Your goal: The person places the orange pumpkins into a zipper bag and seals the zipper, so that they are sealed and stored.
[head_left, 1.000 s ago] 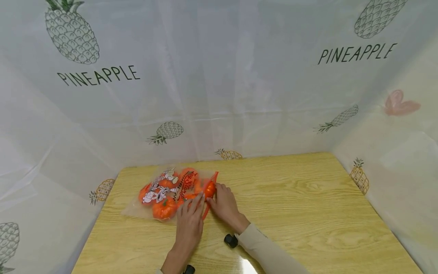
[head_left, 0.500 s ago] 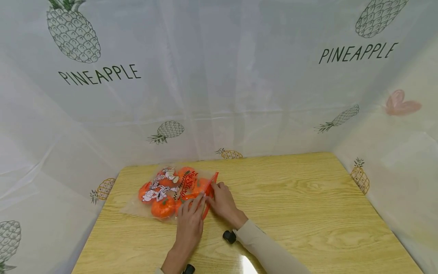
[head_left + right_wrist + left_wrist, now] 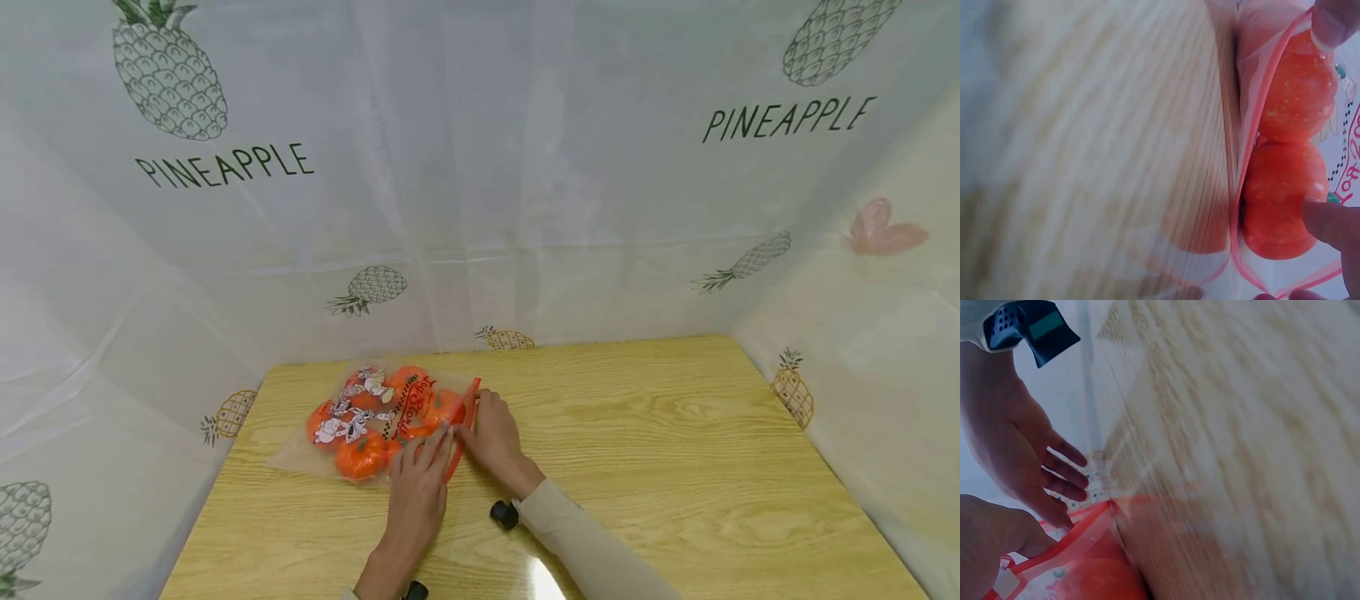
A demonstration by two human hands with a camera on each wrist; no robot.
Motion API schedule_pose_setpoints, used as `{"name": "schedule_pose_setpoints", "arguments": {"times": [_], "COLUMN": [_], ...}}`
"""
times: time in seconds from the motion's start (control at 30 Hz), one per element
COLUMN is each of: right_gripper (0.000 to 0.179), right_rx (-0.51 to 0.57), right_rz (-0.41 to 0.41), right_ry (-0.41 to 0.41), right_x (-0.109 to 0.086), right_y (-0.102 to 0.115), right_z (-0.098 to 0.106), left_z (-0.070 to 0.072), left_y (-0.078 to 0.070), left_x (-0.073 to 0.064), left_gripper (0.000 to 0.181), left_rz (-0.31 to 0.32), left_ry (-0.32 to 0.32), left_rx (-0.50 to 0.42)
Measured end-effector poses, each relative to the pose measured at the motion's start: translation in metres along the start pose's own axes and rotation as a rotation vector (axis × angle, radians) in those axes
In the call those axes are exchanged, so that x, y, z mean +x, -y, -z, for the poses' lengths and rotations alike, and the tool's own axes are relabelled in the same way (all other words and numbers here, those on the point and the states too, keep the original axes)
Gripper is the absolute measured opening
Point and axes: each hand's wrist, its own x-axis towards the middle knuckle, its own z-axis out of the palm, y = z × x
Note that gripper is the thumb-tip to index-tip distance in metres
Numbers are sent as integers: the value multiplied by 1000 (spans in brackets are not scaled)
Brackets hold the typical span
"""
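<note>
A clear zip bag (image 3: 296, 456) with a red-edged mouth and cartoon print lies at the table's left. Several small orange pumpkins (image 3: 362, 454) with green stems fill it. My left hand (image 3: 417, 492) pinches the near part of the bag's mouth, its fingers lying over the top. In the right wrist view, the mouth gapes and two pumpkins (image 3: 1282, 200) sit just inside. My right hand (image 3: 492, 437) is at the mouth's right side. Its thumb touches the nearer pumpkin, and its other fingers stretch out beside the rim in the left wrist view.
The wooden table (image 3: 675, 467) extends to the right of the bag. White sheeting (image 3: 525, 192) printed with pineapples encloses the back and sides. Dark devices (image 3: 504, 515) are worn at both wrists.
The pumpkin at the mouth, seen between my hands a second ago, has moved left into the bag. My right hand has shifted slightly along the red edge; my left hand stays nearly still.
</note>
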Motion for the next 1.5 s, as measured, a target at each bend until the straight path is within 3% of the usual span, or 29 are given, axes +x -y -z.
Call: {"name": "schedule_pose_setpoints", "arguments": {"times": [0.27,0.73,1.03,1.17,1.33,1.5], "right_gripper": [85,80,75,75,77,75], "right_rx": [2,-26,-13,-7,8,29], "right_rz": [-43,-69,-26,30,43,56], "right_ry": [-42,-3,32,16,38,74], "right_x": [5,9,-6,-16,-27,-39], "right_y": [-1,-5,-10,-9,-5,-3], "right_z": [1,-1,12,19,29,37], "left_z": [-2,1,14,21,28,32], "left_y": [-1,-2,11,17,24,31], "left_x": [0,-1,-19,-26,-30,-32], "left_gripper": [73,68,71,73,72,57], "left_rz": [-13,-37,-107,-121,-110,-107], "left_ry": [-6,31,117,137,107,53], "left_rx": [-12,18,37,43,5,-38]}}
